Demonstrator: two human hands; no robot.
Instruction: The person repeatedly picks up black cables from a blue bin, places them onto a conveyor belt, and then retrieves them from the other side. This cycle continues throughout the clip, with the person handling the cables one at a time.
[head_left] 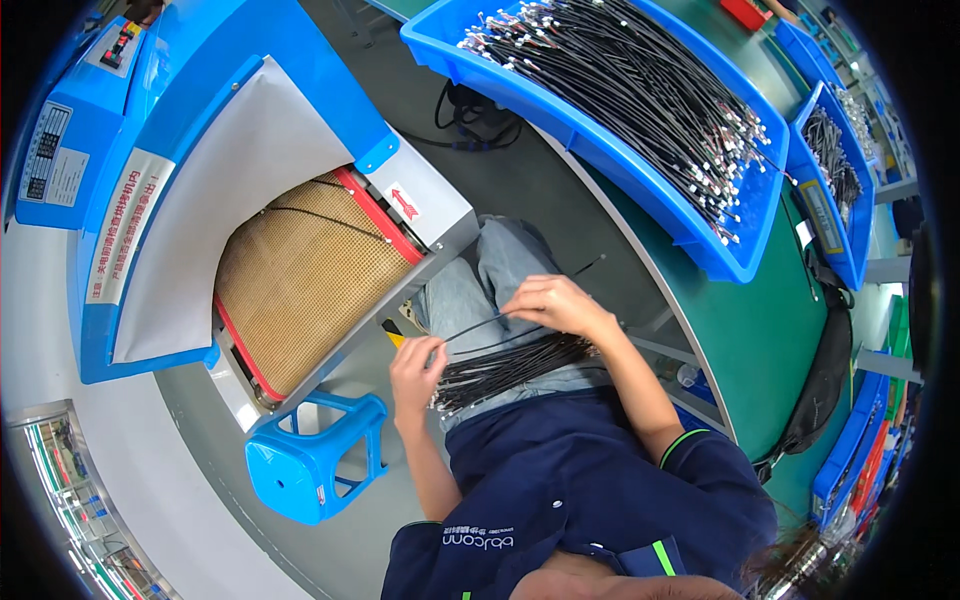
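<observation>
A thin black cable (pixel 474 328) stretches between my two hands above my lap. My left hand (pixel 416 368) pinches it toward one end, thumb against fingers. Farther along, my right hand (pixel 552 302) is closed on the same cable, whose tail (pixel 590 265) sticks out beyond the fingers. Below them, a bundle of black cables (pixel 510 369) with small connector ends lies across my thighs. On the left, a couple of dark cables (pixel 330 217) rest on the tan mesh belt (pixel 310 280) of a blue machine (pixel 300 40).
A large blue bin (pixel 590 125) full of black cables with white connectors stands on the green table (pixel 725 320) at right. Smaller blue bins (pixel 835 200) sit beyond it. A blue stool (pixel 285 480) stands left, beside the belt's metal frame. A black bag (pixel 815 390) hangs over the table.
</observation>
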